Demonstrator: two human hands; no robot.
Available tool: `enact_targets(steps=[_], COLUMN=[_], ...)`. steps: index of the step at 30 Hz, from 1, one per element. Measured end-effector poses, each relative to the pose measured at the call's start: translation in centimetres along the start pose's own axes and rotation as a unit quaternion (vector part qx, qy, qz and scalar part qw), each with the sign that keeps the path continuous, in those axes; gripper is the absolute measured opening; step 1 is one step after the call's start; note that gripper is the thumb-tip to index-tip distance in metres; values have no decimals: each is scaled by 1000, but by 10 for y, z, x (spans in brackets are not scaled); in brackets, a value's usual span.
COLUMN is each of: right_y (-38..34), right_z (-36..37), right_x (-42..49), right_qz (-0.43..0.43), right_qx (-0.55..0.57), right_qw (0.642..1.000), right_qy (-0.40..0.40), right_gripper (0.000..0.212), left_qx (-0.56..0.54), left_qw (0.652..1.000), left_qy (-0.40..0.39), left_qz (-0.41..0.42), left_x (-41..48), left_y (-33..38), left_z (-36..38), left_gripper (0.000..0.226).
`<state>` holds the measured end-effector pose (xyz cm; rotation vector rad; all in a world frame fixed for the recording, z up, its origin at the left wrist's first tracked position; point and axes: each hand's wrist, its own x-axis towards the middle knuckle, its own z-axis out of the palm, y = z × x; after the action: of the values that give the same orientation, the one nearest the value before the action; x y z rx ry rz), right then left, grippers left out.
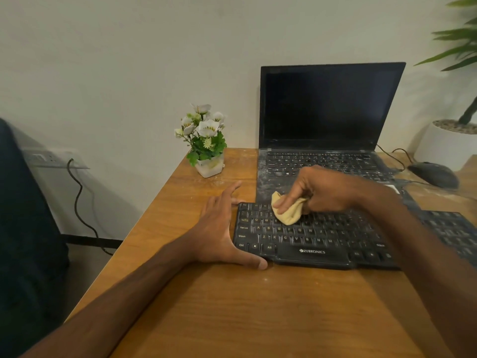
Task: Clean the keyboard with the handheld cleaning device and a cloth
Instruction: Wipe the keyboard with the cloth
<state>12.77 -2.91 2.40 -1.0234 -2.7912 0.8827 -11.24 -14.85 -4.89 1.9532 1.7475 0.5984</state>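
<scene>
— On the desk, where's the keyboard?
— Just before the laptop (dusty). The right hand bunches a cloth on its top-left keys.
— The left hand?
— Flat, fingers straight, thumb at the front edge, bracing its left end.

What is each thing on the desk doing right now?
Black Zebronics keyboard: lying flat, cloth on its keys.
Crumpled yellow cloth: pressed on the top key rows.
Right hand: grips the cloth.
Left hand: open, bracing the keyboard's left edge.
Black laptop: lid open, screen dark, dusty.
White-flowered potted plant: upright.
</scene>
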Motion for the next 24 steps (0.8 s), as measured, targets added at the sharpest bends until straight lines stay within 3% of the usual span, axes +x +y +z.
enact_targets(steps=[6,11,14,24], right_y=[13,-10,-16,21], right_z=[-21,-3,13,-5], right_x=[-14,-1,9,-27], right_qz=[32,-32,-51,-9], right_qx=[-30,-38,-50,-26], right_qw=[999,998,997,999], right_qy=[-18,50,42,38], right_gripper=[40,35,38,43], left_qx=[0,10,28,81], left_qw=[1000,1000,999,996], left_qy=[-4,-11,-16,-33], left_qz=[-1,-2,-2,3], left_x=[0,0,1,5], left_y=[0,-2,-4,-8], left_z=[0,0,0,0], left_gripper=[154,151,150,142])
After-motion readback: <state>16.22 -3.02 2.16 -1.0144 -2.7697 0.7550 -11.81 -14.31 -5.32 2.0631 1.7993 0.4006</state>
